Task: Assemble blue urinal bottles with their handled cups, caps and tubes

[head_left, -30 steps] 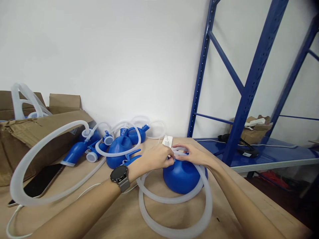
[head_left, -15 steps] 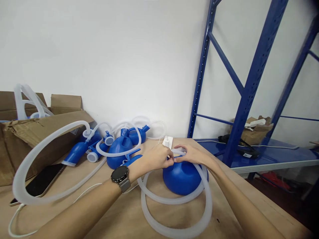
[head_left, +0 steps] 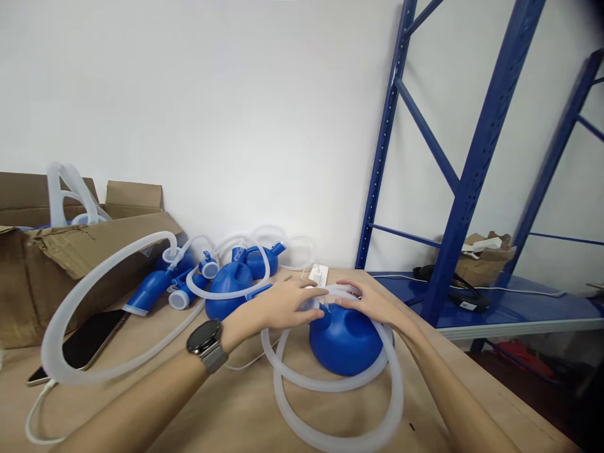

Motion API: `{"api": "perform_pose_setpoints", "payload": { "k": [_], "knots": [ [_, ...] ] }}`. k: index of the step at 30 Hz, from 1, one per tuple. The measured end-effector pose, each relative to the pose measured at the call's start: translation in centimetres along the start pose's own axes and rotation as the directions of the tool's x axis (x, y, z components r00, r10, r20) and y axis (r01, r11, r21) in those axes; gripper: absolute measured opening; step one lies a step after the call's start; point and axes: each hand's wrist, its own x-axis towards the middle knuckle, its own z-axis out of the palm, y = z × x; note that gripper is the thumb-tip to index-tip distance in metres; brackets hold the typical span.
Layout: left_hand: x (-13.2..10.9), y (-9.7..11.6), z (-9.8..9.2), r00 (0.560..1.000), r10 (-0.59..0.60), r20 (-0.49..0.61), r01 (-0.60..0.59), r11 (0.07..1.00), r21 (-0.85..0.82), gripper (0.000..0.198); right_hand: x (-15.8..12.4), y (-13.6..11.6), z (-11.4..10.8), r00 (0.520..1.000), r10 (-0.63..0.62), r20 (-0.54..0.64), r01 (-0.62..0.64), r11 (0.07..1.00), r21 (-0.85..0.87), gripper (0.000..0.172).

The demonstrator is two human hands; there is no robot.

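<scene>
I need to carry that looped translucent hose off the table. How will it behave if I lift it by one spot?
Probably floppy: the translucent hose lies in loose coils around the blue container. It looks thin-walled, so likely light. One end sits under the left hand and right hand, so the container may drag along.

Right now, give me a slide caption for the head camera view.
Both hands, left hand and right hand, press coiled translucent hose onto a blue container on the workbench.

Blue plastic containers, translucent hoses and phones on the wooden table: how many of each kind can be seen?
Blue containers: 4, one under both hands, three more near the wall.
Translucent hoses on the table: at least 3, overlapping.
Phones: 1.
Total: at least 8.
</scene>
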Motion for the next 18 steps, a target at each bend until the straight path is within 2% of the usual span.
{"api": "perform_pose_setpoints", "payload": {
  "k": [3, 5, 6, 9, 13, 15, 18],
  "knots": [
    [-3.5, -0.9, -1.8, 0.994, -0.1, -0.036, 0.103, 0.992, 0.078, 0.047, -1.5, 0.3, -1.6, 0.992, -0.038, 0.123, 0.037, 0.999, 0.011, 0.084],
    [-6.3, -1.9, -2.2, 0.978, -0.208, -0.025, 0.21, 0.974, 0.084, 0.045, -2.5, 0.5, -2.5, 0.987, -0.078, 0.138, 0.085, 0.996, -0.039, 0.094],
    [-7.8, -2.5, -2.1, 0.968, -0.25, -0.017, 0.251, 0.964, 0.084, 0.044, -2.9, 0.6, -2.9, 0.99, -0.076, 0.118, 0.084, 0.994, -0.067, 0.093],
    [-12.1, -4.6, -0.6, 0.936, -0.351, -0.03, 0.353, 0.932, 0.08, 0.042, -4.1, 0.8, -3.8, 0.999, 0.003, 0.038, 0.0, 0.996, -0.089, 0.078],
    [-15.9, -6.9, 2.6, 0.875, -0.476, -0.094, 0.484, 0.869, 0.101, 0.041, -5.9, 1.5, -6.8, 0.992, 0.111, -0.063, -0.107, 0.992, 0.063, 0.075],
    [-16.6, -7.2, 3.5, 0.867, -0.487, -0.109, 0.497, 0.86, 0.116, 0.04, -6.9, 2.5, -9.5, 0.961, 0.192, -0.197, -0.159, 0.972, 0.173, 0.075],
    [-16.5, -6.9, 3.8, 0.861, -0.492, -0.129, 0.506, 0.854, 0.123, 0.041, -8.1, 4.8, -13.8, 0.845, 0.363, -0.391, -0.244, 0.915, 0.322, 0.078]
  ]
}}
